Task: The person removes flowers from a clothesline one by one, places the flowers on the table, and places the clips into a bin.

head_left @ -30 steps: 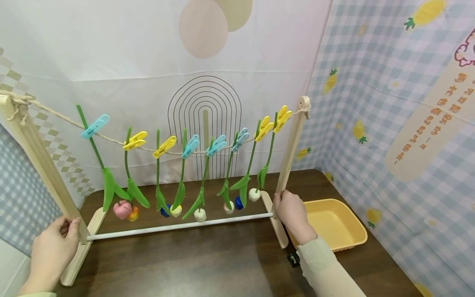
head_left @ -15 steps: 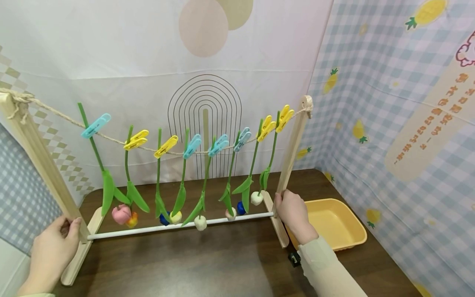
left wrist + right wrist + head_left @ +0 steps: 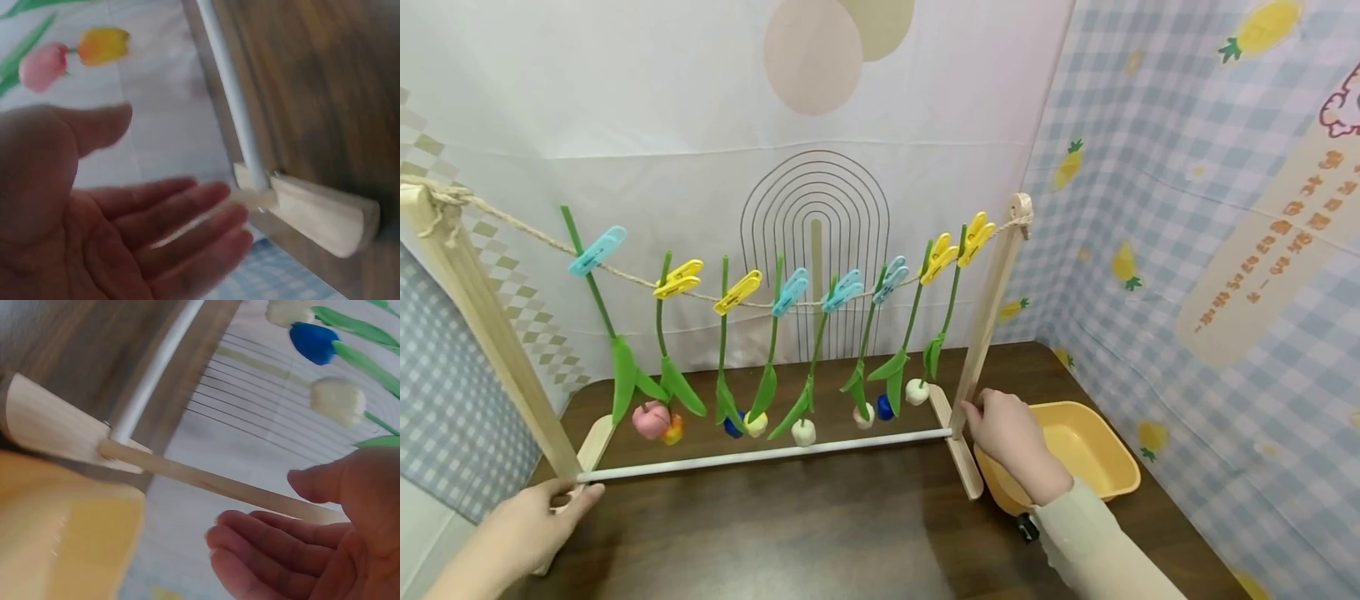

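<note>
My left hand [image 3: 531, 529] is beside the foot of the rack's left wooden post [image 3: 497, 342], fingers loosely spread and apart from it in the left wrist view. Beside the right post [image 3: 988, 308] is my right hand [image 3: 1011, 433], fingers relaxed; in the right wrist view the post runs behind the thumb and fingers. A white rod [image 3: 760, 457] joins the feet. From a twine line [image 3: 542, 237] several artificial tulips hang upside down, among them a pink tulip [image 3: 651, 420] and a white tulip [image 3: 803, 432]. Blue clothespins [image 3: 598, 250] and yellow clothespins [image 3: 739, 292] pin their stems.
A yellow plastic tray [image 3: 1086, 442] stands on the dark wooden table [image 3: 775, 533], right of the rack and partly behind the right forearm. A small black object [image 3: 1027, 527] shows beside the right sleeve. Printed cloths [image 3: 647, 92] close off the back and sides.
Both hands have let go of the posts: the left moved down and slightly right, the right moved a little to the right. The hanging tulips swing slightly; the rack stays in place.
</note>
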Tool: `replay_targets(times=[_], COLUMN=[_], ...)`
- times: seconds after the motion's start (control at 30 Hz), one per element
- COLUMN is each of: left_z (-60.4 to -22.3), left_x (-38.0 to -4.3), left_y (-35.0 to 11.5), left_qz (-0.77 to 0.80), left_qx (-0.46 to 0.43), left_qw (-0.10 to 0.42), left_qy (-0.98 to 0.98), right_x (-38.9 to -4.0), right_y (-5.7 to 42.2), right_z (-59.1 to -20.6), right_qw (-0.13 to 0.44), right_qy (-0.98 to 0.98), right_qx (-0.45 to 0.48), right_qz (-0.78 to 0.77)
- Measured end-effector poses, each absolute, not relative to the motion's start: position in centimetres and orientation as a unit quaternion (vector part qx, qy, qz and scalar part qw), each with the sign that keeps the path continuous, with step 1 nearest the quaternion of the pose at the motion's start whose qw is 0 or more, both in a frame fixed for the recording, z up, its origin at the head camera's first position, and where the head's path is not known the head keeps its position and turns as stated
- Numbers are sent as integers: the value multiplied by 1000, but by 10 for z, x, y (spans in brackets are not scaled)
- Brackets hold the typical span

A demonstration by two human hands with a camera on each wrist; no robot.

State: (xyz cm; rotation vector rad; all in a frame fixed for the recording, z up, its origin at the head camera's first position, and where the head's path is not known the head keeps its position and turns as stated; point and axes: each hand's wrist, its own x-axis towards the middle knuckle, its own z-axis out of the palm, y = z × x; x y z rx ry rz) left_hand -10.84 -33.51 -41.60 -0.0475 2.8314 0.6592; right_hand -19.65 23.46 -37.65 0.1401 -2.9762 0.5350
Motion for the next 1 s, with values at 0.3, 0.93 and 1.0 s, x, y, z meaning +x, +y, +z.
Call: replay_targets(times=[0.3,0.93,1.0], left_z=[-397,-381,-378], left_x=[-102,-116,-119], left_y=[-278,-149,-136], left_qz=[284,445,457], left_qx=[56,217,223], left_qw=[53,-11,1], left_qy=[956,869,861], right_x=[-183,-183,-184], right_y=[241,248,247], right_z=[-333,-200,-189], right_qw=[96,384,396], right_qy=[-972,-785,-780], right_qx=[140,457,458], right_qz=[162,165,157])
